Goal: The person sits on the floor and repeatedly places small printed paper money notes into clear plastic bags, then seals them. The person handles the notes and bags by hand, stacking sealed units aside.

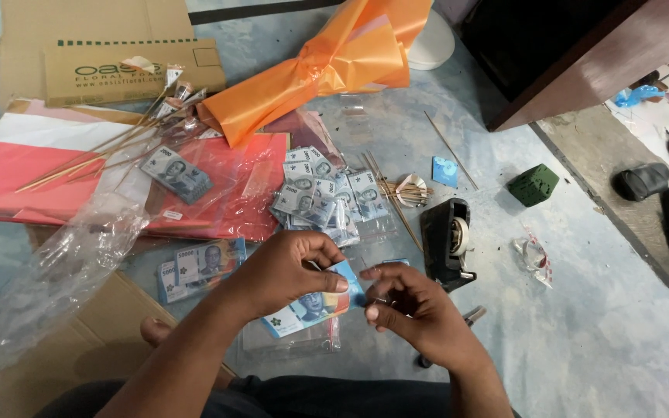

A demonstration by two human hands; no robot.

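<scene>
We sit over a pale blue-grey floor with a mottled, worn look, lit evenly by soft daylight. At the upper right we see the corner of a dark wooden cabinet, its brown edge running down at a slant toward the floor. Beyond it lies a bare concrete strip, rougher and greyer than the floor beside it. On that strip rest black sandals, and past them, at the far right edge, the ground turns bright white under stronger light.
</scene>
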